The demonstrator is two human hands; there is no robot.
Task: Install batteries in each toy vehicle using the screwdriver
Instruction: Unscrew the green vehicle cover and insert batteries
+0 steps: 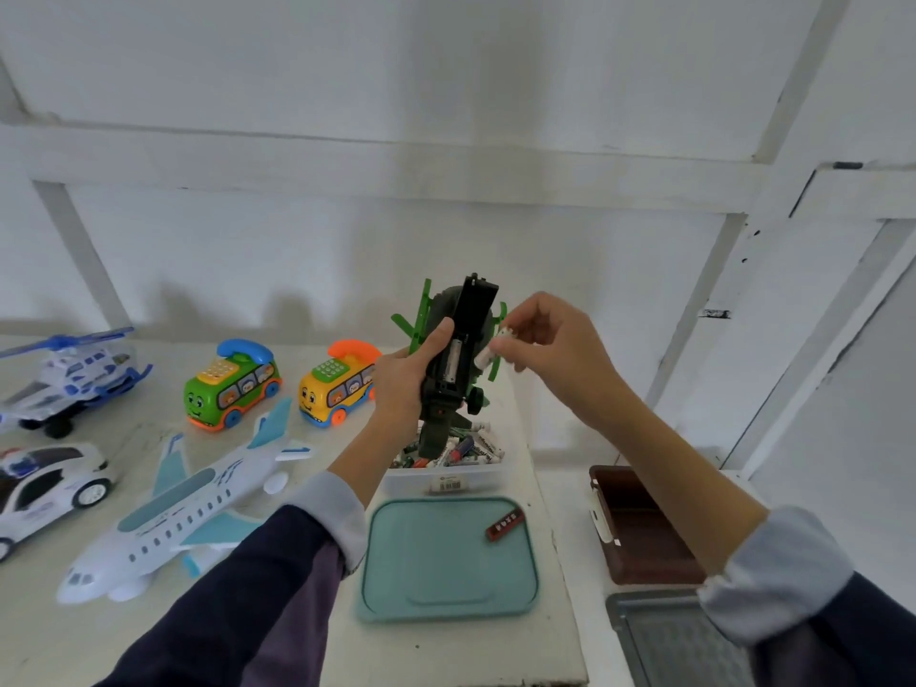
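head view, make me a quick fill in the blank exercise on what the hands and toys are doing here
1. The left hand holds the dark green toy ____, its battery bay open.
2. The right hand pinches a white ____ beside that bay.
3. The battery box stands behind a teal ____.
4. The yellow bus carries an ____ phone handset.

Missing words: helicopter; battery; lid; orange

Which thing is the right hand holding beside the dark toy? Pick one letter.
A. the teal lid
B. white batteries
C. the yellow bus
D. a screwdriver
B: the right hand pinches white batteries in its fingers, next to the open battery slot of the dark green toy helicopter that the left hand grips.
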